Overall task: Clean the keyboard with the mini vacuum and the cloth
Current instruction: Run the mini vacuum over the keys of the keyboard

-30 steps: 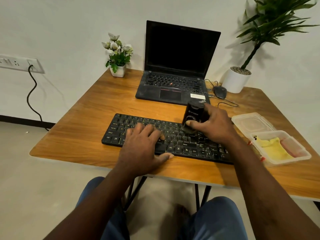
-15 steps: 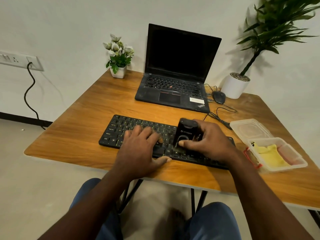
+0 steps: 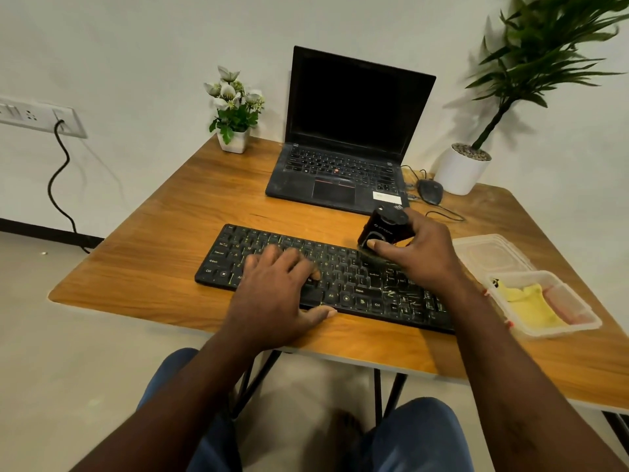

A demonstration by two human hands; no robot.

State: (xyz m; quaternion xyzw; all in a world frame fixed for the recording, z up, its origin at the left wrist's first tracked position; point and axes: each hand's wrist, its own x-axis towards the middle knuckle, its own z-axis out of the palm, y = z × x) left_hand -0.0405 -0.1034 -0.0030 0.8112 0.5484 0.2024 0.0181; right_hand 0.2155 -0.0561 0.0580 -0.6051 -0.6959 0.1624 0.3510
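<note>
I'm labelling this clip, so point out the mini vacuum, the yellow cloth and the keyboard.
mini vacuum (image 3: 384, 228): head view, black side face.
yellow cloth (image 3: 529, 308): head view, fabric middle.
keyboard (image 3: 235, 248): head view, left-end keys.

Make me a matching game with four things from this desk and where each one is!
Things:
1. mini vacuum
2. yellow cloth
3. mouse
4. left hand

Places:
A. resting flat on the keyboard
B. inside the clear tub
C. held by the right hand
D. just right of the laptop

Right pairs: 1-C, 2-B, 3-D, 4-A.
</note>
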